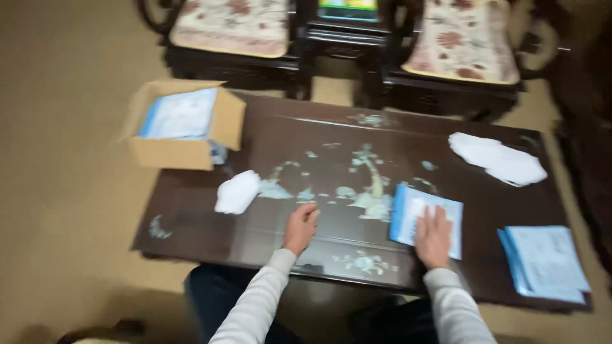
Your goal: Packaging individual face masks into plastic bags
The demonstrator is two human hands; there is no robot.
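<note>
- Head view: right hand point(434, 236) lies flat on a blue-edged flat packet point(426, 220), fingers point(438, 216) spread and released, palm pressing down; nothing is gripped.
- Head view: the packet sits on the dark inlaid surface point(331, 137), directly under the right hand, its long axis running roughly away from the person with a slight tilt. Its blue edge is on the left side, toward the other hand.
- Head view: left hand point(301, 227) rests on the bare surface, well apart from the packet and to its left. Fingers loosely curled, holding nothing as far as I can tell; the frame is blurred.
- Head view: the right hand is plainly the nearer one to the packet; the left is nearer a crumpled white wrapper point(237, 192) up and to its left, not touching.
- Head view: a stack of like packets point(545, 262) lies at the near right corner, apart from the right hand.
- Head view: an open cardboard box point(182, 127) with more packets overhangs the far left corner; white wrappers point(498, 159) lie far right.
</note>
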